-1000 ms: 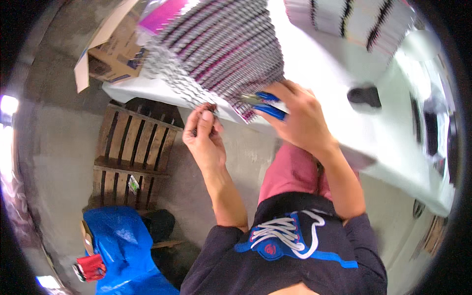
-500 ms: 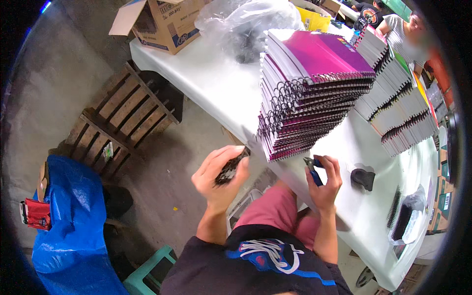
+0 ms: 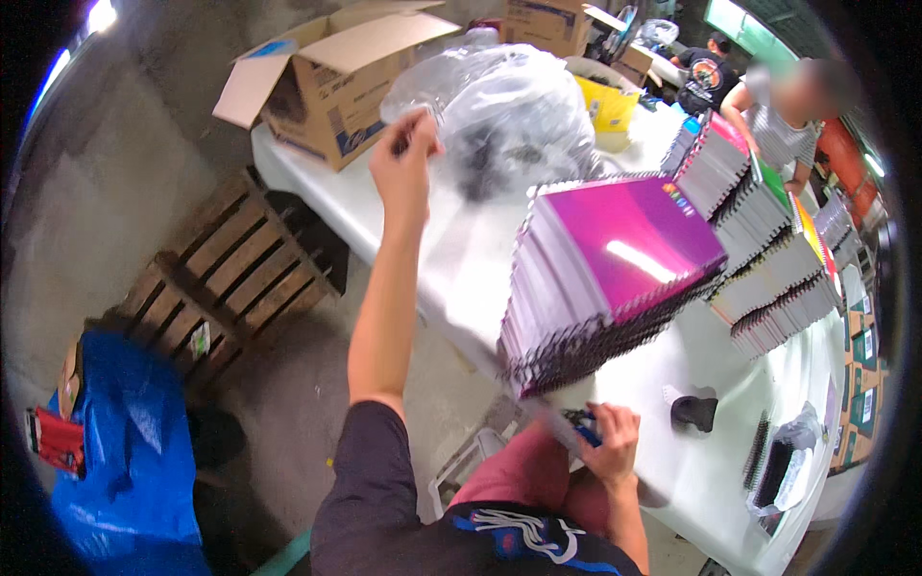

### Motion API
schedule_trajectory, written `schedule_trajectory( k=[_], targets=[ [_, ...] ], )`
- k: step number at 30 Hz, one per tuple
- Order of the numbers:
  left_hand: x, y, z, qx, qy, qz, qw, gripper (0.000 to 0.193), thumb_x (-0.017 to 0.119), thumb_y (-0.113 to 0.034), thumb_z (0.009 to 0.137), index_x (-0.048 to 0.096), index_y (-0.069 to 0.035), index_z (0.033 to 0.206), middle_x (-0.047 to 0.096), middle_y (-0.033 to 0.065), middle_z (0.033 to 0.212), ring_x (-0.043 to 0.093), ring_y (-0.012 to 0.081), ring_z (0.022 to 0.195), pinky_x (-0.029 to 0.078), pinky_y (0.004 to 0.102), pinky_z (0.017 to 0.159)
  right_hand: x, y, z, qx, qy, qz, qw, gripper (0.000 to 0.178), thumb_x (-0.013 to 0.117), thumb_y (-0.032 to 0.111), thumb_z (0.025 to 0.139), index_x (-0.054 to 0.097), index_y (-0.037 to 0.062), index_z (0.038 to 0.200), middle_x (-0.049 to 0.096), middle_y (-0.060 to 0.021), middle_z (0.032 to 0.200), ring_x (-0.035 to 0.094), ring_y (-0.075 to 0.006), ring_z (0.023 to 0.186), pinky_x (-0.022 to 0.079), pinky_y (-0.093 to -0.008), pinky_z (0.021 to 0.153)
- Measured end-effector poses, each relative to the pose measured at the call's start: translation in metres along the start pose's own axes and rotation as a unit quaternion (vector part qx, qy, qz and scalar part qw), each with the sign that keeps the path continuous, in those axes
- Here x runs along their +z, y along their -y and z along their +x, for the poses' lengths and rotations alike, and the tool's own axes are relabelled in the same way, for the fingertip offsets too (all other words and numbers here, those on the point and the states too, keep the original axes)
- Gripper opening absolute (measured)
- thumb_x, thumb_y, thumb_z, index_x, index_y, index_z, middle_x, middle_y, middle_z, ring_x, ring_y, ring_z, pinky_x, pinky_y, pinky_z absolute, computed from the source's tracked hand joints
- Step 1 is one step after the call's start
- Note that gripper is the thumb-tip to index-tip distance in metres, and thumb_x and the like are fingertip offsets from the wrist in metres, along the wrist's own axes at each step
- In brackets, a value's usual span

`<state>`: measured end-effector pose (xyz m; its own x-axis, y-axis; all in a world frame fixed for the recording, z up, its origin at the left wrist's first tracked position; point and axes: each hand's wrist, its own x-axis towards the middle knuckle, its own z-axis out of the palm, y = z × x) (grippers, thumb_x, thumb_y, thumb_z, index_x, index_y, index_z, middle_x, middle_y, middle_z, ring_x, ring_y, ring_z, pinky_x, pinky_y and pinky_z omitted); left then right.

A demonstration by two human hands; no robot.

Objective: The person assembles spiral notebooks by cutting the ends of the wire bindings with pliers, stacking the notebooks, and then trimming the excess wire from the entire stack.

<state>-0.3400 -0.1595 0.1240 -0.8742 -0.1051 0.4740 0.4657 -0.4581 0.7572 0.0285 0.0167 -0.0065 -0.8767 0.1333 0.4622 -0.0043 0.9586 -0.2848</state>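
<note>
My left hand (image 3: 405, 158) is stretched far forward, beside the clear plastic bag (image 3: 519, 106) and the open cardboard box (image 3: 336, 101). Its fingers are curled, with a dark patch between them that is too blurred to name. Dark stuff shows through the bag's side. Low over the near table edge, my right hand (image 3: 612, 446) grips blue-handled pliers (image 3: 584, 428), blurred and partly hidden by the fingers. Between both hands stands a tall stack of spiral-bound notebooks (image 3: 634, 240) with purple covers and black coils.
More notebook stacks (image 3: 768, 250) stand to the right. A dark lump (image 3: 693, 413) and a plastic bag of black coils (image 3: 789, 461) lie on the white table (image 3: 461, 259). A wooden pallet (image 3: 230, 259) and blue tarp (image 3: 125, 432) are at left. A person (image 3: 783, 115) stands across the table.
My left hand has swung forward from near the notebook stack to the plastic bag; it held a black bristly clump before. My right hand keeps the pliers. The view has tilted up.
</note>
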Motion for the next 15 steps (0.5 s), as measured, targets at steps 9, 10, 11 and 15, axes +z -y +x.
schedule_trajectory(
  k=[9,10,11,15],
  targets=[
    [0.022,0.154,0.189,0.049,0.142,0.539,0.829,0.065,0.076,-0.028,0.070,0.050,-0.009,0.126,0.057,0.0202,0.119,0.055,0.0279,0.110,0.043,0.0332,0.092,0.003,0.003,0.002,-0.018,0.023,-0.035,0.999,0.029,0.059,0.015,0.076,0.062,0.0106,0.105,0.054,-0.0007,0.089,0.054,-0.0180,0.082,0.037,-0.0361,0.075],
    [0.010,0.165,0.193,-0.014,0.154,0.525,0.837,0.079,0.078,-0.034,0.068,0.042,-0.010,0.135,0.054,0.0211,0.124,0.051,0.0307,0.116,0.040,0.0356,0.097,0.004,0.004,0.003,-0.025,0.023,-0.033,0.999,0.029,0.059,0.015,0.076,0.062,0.0107,0.105,0.054,-0.0006,0.089,0.054,-0.0178,0.082,0.037,-0.0361,0.075],
    [0.035,0.179,0.163,-0.121,0.281,0.448,0.840,0.092,0.076,-0.044,0.067,0.032,-0.007,0.139,0.049,0.0232,0.129,0.044,0.0328,0.123,0.036,0.0365,0.101,0.003,-0.002,-0.001,-0.004,0.033,-0.050,0.998,0.030,0.059,0.016,0.075,0.062,0.0102,0.105,0.054,-0.0010,0.088,0.054,-0.0180,0.082,0.037,-0.0367,0.075],
    [0.039,0.179,0.124,-0.161,0.413,0.494,0.748,0.122,0.067,-0.069,0.063,0.010,0.003,0.143,0.027,0.0256,0.144,0.017,0.0350,0.138,0.023,0.0374,0.110,0.000,0.002,0.004,-0.011,0.043,-0.047,0.998,0.037,0.065,0.023,0.071,0.062,0.0090,0.104,0.054,-0.0021,0.089,0.054,-0.0197,0.083,0.037,-0.0380,0.076]
  ],
)
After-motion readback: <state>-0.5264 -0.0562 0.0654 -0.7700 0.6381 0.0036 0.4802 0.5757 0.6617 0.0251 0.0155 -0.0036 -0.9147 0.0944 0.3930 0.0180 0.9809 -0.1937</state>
